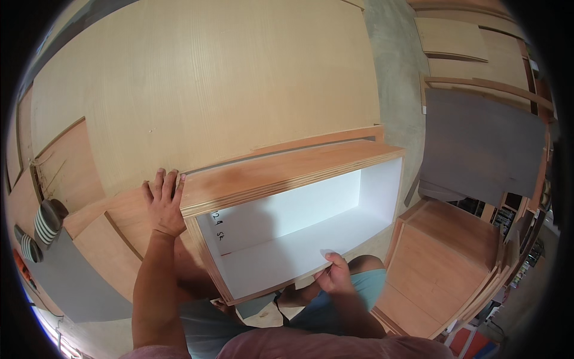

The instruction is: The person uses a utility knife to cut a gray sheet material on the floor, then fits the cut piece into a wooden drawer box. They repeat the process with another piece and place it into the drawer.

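Note:
In front of me a plywood box (287, 179) with a white-lined inside stands tilted, its open side facing me; handwriting marks its inner left side. My left hand (165, 204) rests with spread fingers on the plywood at the box's upper left corner. At the lower edge, my right hand (332, 273) grips the rim of the box, thumb over the edge and fingers beneath. Behind the box lies a large pale plywood sheet (233, 80), with a reddish wood strip (314, 137) between them.
A pair of striped slippers (46, 226) lies at left beside a grey sheet (85, 278). Wooden cabinet pieces (441, 269) stand at right, below a dark grey panel (482, 143). An orange tool (22, 267) is at far left.

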The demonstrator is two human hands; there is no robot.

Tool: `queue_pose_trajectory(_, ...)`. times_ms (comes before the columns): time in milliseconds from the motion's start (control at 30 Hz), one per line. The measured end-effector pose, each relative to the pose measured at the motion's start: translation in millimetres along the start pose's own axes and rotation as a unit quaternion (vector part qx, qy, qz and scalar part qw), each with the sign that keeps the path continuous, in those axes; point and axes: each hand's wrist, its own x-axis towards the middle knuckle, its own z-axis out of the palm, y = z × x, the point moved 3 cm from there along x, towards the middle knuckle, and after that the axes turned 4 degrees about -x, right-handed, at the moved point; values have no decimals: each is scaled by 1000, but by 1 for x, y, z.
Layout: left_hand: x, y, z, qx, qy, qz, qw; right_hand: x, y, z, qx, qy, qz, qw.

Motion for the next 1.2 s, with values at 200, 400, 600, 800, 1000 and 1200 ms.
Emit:
queue_pose_trajectory(200,1,0,0,17,-5,8,1000,-3,-1,3,7,8,8,1000)
queue_pose_trajectory(400,1,0,-2,8,19,15,1000,-2,2,1,26,5,2,1000)
queue_pose_trajectory(600,3,2,-4,11,22,9,1000,-2,4,0,38,0,-15,999)
queue_pose_trajectory(800,6,5,-11,-3,51,9,999,-2,-2,10,9,19,-30,999)
queue_pose_trajectory(1000,5,4,-8,4,44,12,999,2,0,-6,21,-18,5,1000)
queue_pose_trajectory(1200,3,3,-7,5,48,14,999,2,0,-6,13,-27,-3,1000)
